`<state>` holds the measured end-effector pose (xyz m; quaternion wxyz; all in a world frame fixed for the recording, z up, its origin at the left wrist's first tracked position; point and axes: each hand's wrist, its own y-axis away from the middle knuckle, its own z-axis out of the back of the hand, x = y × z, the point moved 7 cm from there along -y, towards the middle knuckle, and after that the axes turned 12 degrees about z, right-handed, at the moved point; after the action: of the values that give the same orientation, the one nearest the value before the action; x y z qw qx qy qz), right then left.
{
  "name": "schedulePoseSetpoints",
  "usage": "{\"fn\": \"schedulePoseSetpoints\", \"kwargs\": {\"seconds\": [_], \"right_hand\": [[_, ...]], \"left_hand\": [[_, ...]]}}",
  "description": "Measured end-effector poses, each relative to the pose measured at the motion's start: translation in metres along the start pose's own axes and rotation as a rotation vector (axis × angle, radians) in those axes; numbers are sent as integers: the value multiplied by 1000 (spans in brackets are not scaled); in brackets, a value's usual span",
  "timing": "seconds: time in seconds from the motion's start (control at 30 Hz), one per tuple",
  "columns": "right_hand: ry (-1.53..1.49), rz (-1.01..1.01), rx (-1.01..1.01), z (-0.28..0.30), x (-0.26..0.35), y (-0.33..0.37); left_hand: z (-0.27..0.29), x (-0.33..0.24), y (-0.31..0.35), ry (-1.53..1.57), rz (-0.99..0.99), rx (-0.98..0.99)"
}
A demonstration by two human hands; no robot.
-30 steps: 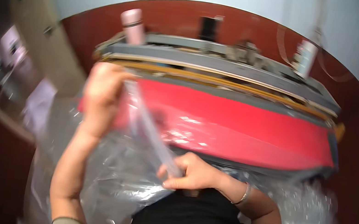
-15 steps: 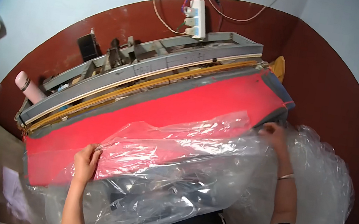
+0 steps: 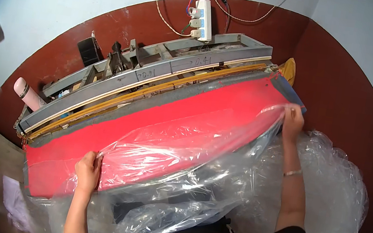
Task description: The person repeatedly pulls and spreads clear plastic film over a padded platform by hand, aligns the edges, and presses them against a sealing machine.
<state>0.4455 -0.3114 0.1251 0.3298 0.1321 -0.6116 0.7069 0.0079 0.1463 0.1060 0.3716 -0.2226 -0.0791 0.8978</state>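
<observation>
A clear plastic sheet [image 3: 156, 160] stretches between my two hands over the red work surface [image 3: 147, 120]. My left hand [image 3: 87, 172] pinches its edge near the surface's front left part. At the right end, my right hand [image 3: 293, 120] grips a gathered corner of the same sheet. The plastic sags in shiny folds toward my lap, and its lower part hides the surface's front edge.
Behind the red surface runs a grey metal sealing frame [image 3: 155, 66] with a yellow strip. A pink flask [image 3: 28, 94] stands at left, a black phone-like object [image 3: 89, 51] behind the frame. A white power strip [image 3: 204, 20] hangs on the wall. Bunched plastic [image 3: 323, 199] lies at right.
My right hand has moved up and away from me, drawing the sheet's right corner over the red surface. My left hand has stayed nearly in place, still pinching the edge.
</observation>
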Motion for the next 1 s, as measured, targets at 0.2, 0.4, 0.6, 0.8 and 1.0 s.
{"fn": "schedulePoseSetpoints", "kwargs": {"seconds": [0.2,0.4,0.6,0.8,1.0], "right_hand": [[337,393,-89,-71,26,-55],[761,88,399,-93,-89,-40],[524,481,21,-90,15,-48],[468,41,805,-151,74,32],[-452,-160,269,-118,35,22]], "left_hand": [[9,1,-10,247,94,-204],[2,-1,14,232,40,107],[1,-4,9,254,1,130],[3,1,11,290,19,127],[12,-20,6,198,2,135]]}}
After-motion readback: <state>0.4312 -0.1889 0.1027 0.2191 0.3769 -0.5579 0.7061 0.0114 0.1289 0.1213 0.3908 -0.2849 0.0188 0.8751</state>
